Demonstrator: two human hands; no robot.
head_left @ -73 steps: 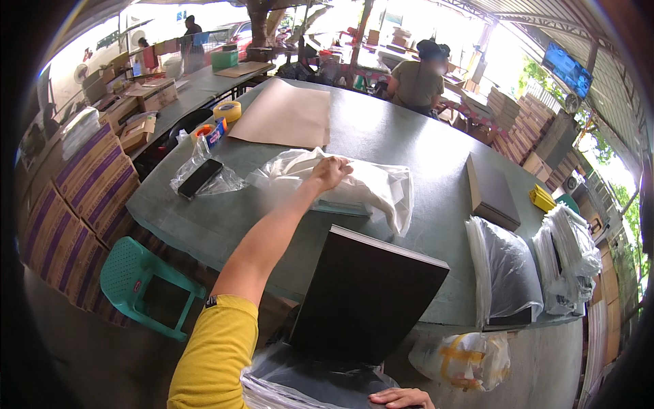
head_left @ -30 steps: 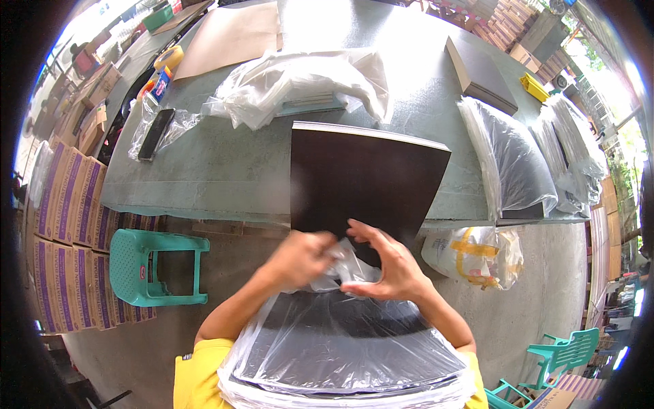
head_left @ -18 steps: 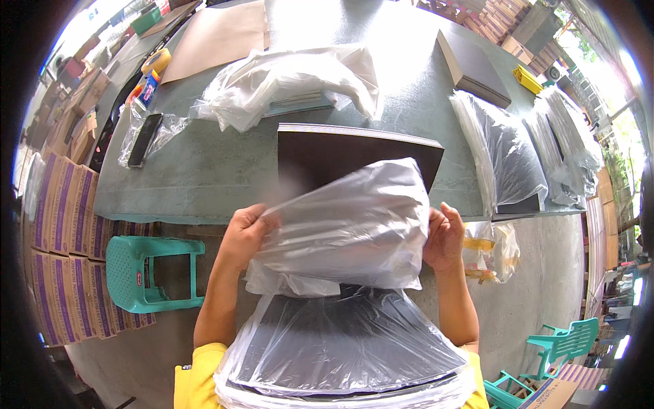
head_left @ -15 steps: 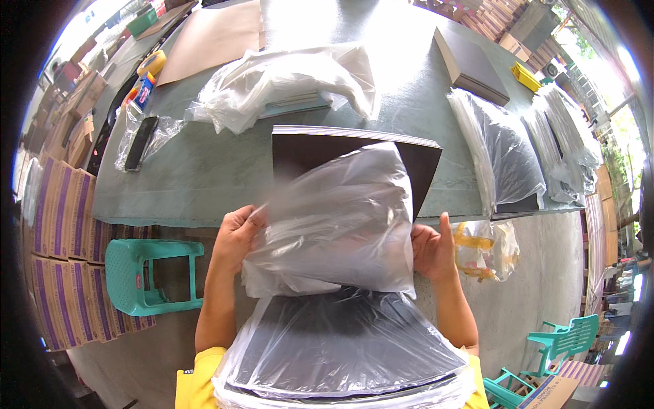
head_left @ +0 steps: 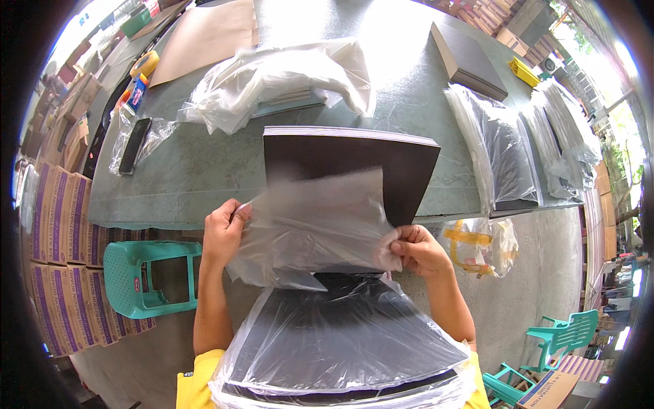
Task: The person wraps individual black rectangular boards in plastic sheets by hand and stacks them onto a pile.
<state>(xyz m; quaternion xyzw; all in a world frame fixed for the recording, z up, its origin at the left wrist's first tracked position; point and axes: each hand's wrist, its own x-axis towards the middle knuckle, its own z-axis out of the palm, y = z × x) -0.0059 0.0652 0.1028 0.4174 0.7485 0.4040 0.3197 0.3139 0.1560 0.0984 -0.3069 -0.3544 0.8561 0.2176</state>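
Observation:
Between my hands a clear plastic bag (head_left: pixel 320 218) is stretched out at the near table edge. My left hand (head_left: pixel 226 228) pinches its left side, and my right hand (head_left: pixel 417 251) pinches its right side. Behind the bag a stack of black boards (head_left: pixel 354 153) with pale edges lies on the table, its lower part covered by the bag. Close to my body is a pile of black boards in clear plastic (head_left: pixel 340 341), just below the bag.
A heap of clear bags (head_left: pixel 286 75) sits farther back on the green table (head_left: pixel 184 184). Bagged black boards (head_left: pixel 501 146) and a bare black stack (head_left: pixel 466 58) are at right. A phone (head_left: pixel 135 146) lies at left, above a green stool (head_left: pixel 150 279) and stacked cartons (head_left: pixel 61 252).
My right hand has gone from spread fingers beside the bag to pinching its right side. The bag's upper edge is lower and straighter, showing more of the black boards behind.

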